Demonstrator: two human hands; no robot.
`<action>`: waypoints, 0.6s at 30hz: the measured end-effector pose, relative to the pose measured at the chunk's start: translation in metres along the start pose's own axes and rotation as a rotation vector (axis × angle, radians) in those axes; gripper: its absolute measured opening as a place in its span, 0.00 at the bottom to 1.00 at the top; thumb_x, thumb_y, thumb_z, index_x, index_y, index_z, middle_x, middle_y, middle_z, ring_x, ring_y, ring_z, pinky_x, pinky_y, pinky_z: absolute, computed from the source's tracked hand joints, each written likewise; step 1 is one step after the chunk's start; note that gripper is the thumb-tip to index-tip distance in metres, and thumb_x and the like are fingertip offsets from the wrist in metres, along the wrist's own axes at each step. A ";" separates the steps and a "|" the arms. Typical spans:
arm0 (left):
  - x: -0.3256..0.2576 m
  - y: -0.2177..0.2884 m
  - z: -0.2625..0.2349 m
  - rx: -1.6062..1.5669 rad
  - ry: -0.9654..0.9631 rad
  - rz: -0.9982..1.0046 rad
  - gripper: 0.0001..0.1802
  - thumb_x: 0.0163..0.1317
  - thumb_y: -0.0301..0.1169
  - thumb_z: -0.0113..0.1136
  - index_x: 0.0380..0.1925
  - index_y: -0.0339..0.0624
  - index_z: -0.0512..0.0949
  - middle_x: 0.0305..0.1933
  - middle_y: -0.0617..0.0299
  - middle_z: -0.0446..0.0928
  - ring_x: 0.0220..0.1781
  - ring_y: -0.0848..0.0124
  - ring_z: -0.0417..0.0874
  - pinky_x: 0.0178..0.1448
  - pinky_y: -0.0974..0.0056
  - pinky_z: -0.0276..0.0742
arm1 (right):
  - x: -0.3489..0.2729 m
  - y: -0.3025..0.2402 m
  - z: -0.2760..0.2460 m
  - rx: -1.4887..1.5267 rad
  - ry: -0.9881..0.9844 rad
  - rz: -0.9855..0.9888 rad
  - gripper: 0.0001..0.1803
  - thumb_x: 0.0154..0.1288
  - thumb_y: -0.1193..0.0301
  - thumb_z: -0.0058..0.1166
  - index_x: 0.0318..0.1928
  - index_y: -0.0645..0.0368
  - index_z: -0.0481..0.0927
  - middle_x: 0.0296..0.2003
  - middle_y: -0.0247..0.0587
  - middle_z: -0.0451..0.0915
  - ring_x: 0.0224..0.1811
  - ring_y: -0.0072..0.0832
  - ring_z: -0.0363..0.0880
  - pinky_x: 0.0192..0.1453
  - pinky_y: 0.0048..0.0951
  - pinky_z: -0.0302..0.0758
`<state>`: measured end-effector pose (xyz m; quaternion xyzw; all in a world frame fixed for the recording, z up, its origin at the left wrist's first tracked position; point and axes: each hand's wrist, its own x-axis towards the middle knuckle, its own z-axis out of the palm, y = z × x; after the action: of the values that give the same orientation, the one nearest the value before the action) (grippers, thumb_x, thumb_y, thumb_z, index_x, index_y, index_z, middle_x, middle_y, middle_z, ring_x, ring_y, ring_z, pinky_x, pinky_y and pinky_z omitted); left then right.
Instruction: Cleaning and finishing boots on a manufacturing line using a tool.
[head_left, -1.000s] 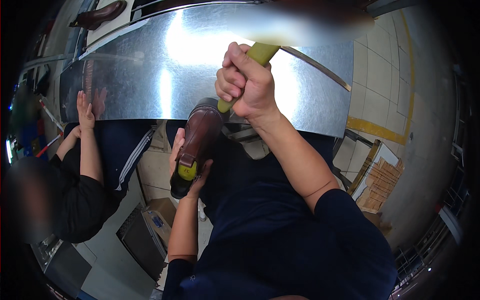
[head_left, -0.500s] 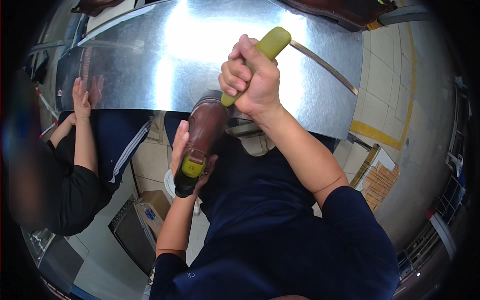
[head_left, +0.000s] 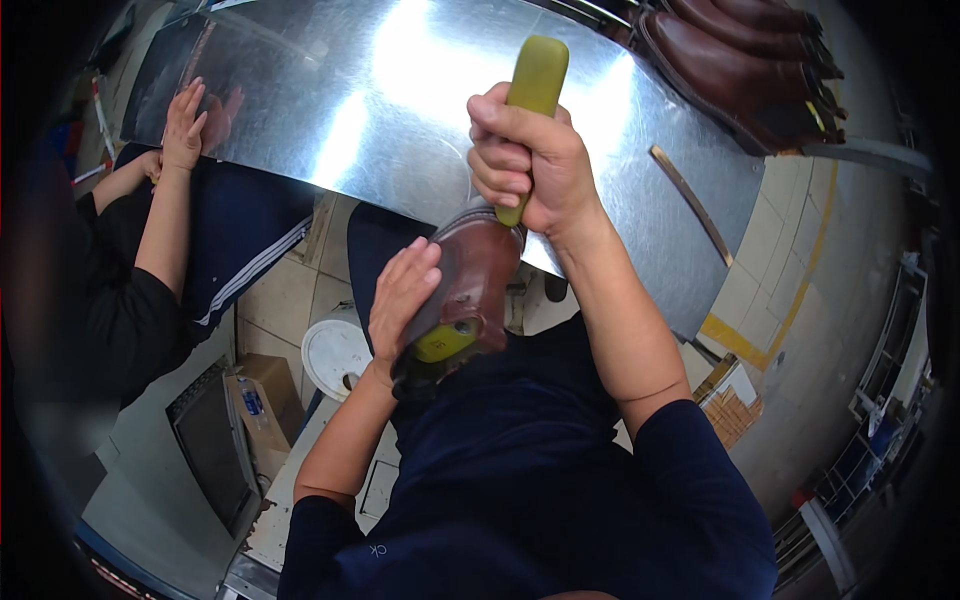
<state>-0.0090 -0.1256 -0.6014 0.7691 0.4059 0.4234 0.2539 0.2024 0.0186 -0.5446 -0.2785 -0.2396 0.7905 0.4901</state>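
Note:
A brown leather shoe (head_left: 470,290) on a yellow-green last rests against my lap at the edge of the shiny metal table (head_left: 400,100). My left hand (head_left: 400,295) clasps the shoe's side from the left. My right hand (head_left: 530,160) is closed around a tool with a yellow-green handle (head_left: 537,75), its lower end pressed into the toe of the shoe.
Several finished brown shoes (head_left: 745,60) lie at the table's far right. Another person in dark sleeves sits at the left with a hand (head_left: 183,125) flat on the table. A white bucket lid (head_left: 332,355) and a cardboard box (head_left: 255,395) sit on the tiled floor.
The view has tilted down and nearer; the shoe and both hands sit lower in the picture. The right hand keeps working the tool at the shoe's toe.

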 end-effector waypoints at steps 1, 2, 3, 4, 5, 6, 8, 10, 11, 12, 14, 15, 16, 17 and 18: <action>0.001 0.000 0.002 0.004 0.017 -0.002 0.39 0.59 0.32 0.78 0.68 0.38 0.70 0.69 0.37 0.75 0.73 0.41 0.75 0.75 0.42 0.70 | 0.001 0.001 0.001 0.005 0.041 0.052 0.11 0.74 0.68 0.58 0.33 0.59 0.77 0.14 0.23 0.60 0.11 0.14 0.56 0.14 0.20 0.55; 0.002 0.000 0.003 -0.001 0.063 -0.008 0.31 0.61 0.31 0.74 0.63 0.36 0.75 0.65 0.39 0.79 0.70 0.42 0.78 0.73 0.43 0.72 | 0.002 0.002 0.003 -0.015 0.073 0.052 0.11 0.74 0.68 0.59 0.33 0.59 0.77 0.14 0.23 0.61 0.11 0.12 0.57 0.13 0.19 0.55; 0.004 0.001 0.005 -0.007 0.108 -0.014 0.24 0.62 0.31 0.71 0.57 0.34 0.80 0.60 0.40 0.84 0.67 0.44 0.82 0.71 0.43 0.74 | 0.006 0.001 0.005 -0.025 0.064 0.056 0.11 0.74 0.68 0.59 0.33 0.59 0.77 0.14 0.23 0.61 0.11 0.12 0.57 0.13 0.19 0.55; 0.009 0.006 0.006 -0.017 0.133 -0.024 0.22 0.62 0.28 0.70 0.56 0.34 0.80 0.59 0.42 0.84 0.67 0.44 0.83 0.70 0.44 0.74 | 0.006 0.001 0.007 -0.061 0.082 0.062 0.11 0.74 0.67 0.59 0.33 0.59 0.76 0.14 0.22 0.61 0.11 0.12 0.57 0.13 0.19 0.55; 0.006 0.006 0.006 -0.024 0.135 -0.024 0.22 0.62 0.28 0.70 0.56 0.34 0.80 0.59 0.42 0.84 0.67 0.44 0.83 0.70 0.44 0.74 | 0.005 0.000 0.008 -0.095 0.102 0.067 0.12 0.74 0.67 0.60 0.33 0.59 0.76 0.14 0.22 0.61 0.10 0.12 0.57 0.13 0.19 0.55; 0.003 0.005 0.006 -0.014 0.128 -0.018 0.23 0.62 0.29 0.70 0.57 0.34 0.80 0.59 0.41 0.84 0.67 0.44 0.82 0.70 0.44 0.75 | 0.003 0.002 0.009 -0.100 0.109 0.065 0.12 0.74 0.67 0.60 0.33 0.59 0.76 0.14 0.22 0.61 0.10 0.12 0.57 0.13 0.19 0.55; 0.002 -0.001 0.005 -0.005 0.108 0.013 0.28 0.61 0.33 0.73 0.59 0.34 0.78 0.61 0.39 0.83 0.66 0.43 0.82 0.71 0.43 0.74 | 0.003 0.002 0.012 -0.197 0.068 0.019 0.13 0.72 0.65 0.62 0.33 0.59 0.76 0.14 0.22 0.62 0.11 0.13 0.58 0.14 0.19 0.57; 0.003 -0.002 0.001 -0.060 0.059 0.001 0.33 0.59 0.34 0.76 0.63 0.34 0.76 0.65 0.38 0.78 0.70 0.43 0.79 0.73 0.45 0.73 | 0.003 0.002 0.012 -0.183 0.094 -0.002 0.14 0.72 0.64 0.63 0.34 0.59 0.76 0.14 0.22 0.62 0.11 0.13 0.58 0.15 0.18 0.58; 0.004 -0.001 -0.001 -0.103 0.015 -0.023 0.39 0.58 0.36 0.79 0.66 0.34 0.73 0.70 0.37 0.74 0.73 0.43 0.75 0.75 0.46 0.71 | 0.002 0.003 0.010 -0.165 0.108 -0.012 0.14 0.72 0.63 0.64 0.34 0.59 0.76 0.14 0.22 0.63 0.12 0.13 0.59 0.16 0.18 0.59; 0.005 0.001 -0.004 -0.084 -0.013 -0.060 0.43 0.57 0.38 0.79 0.69 0.35 0.70 0.72 0.38 0.72 0.74 0.45 0.75 0.75 0.49 0.71 | 0.001 0.004 0.005 -0.137 0.105 -0.057 0.15 0.71 0.62 0.65 0.37 0.59 0.77 0.15 0.23 0.63 0.13 0.13 0.61 0.17 0.19 0.61; 0.007 0.012 -0.004 -0.059 -0.001 -0.167 0.43 0.55 0.34 0.79 0.69 0.35 0.70 0.70 0.39 0.75 0.71 0.46 0.78 0.74 0.51 0.73 | -0.005 0.000 -0.006 -0.144 0.158 -0.142 0.15 0.71 0.61 0.65 0.38 0.59 0.77 0.16 0.23 0.64 0.14 0.14 0.61 0.17 0.20 0.61; 0.006 0.017 0.000 -0.098 0.053 -0.223 0.40 0.53 0.31 0.80 0.66 0.35 0.73 0.67 0.39 0.78 0.68 0.44 0.81 0.71 0.50 0.75 | -0.008 -0.002 -0.013 -0.153 0.198 -0.215 0.16 0.71 0.60 0.66 0.39 0.58 0.77 0.16 0.23 0.64 0.14 0.14 0.62 0.18 0.20 0.62; -0.001 0.020 -0.001 -0.095 0.046 -0.220 0.40 0.53 0.31 0.80 0.66 0.35 0.73 0.67 0.39 0.78 0.68 0.44 0.81 0.71 0.50 0.75 | -0.011 -0.006 -0.023 -0.264 0.262 -0.308 0.18 0.69 0.57 0.67 0.39 0.58 0.77 0.17 0.22 0.69 0.14 0.12 0.64 0.17 0.16 0.61; -0.008 0.019 -0.001 -0.109 0.037 -0.354 0.41 0.53 0.31 0.79 0.67 0.36 0.72 0.67 0.41 0.78 0.66 0.48 0.82 0.69 0.52 0.76 | -0.019 -0.014 -0.038 -0.366 0.322 -0.279 0.20 0.69 0.55 0.67 0.43 0.59 0.79 0.20 0.27 0.73 0.18 0.16 0.71 0.22 0.22 0.68; -0.014 0.018 -0.001 -0.121 0.031 -0.488 0.42 0.53 0.30 0.79 0.68 0.36 0.71 0.68 0.43 0.77 0.64 0.52 0.83 0.67 0.55 0.77 | -0.025 -0.019 -0.051 -0.636 0.414 -0.314 0.22 0.69 0.53 0.67 0.47 0.59 0.80 0.22 0.30 0.76 0.22 0.19 0.74 0.25 0.27 0.72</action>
<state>-0.0072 -0.1468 -0.5938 0.6252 0.5572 0.3847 0.3880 0.2578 0.0086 -0.5642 -0.5294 -0.4080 0.5197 0.5322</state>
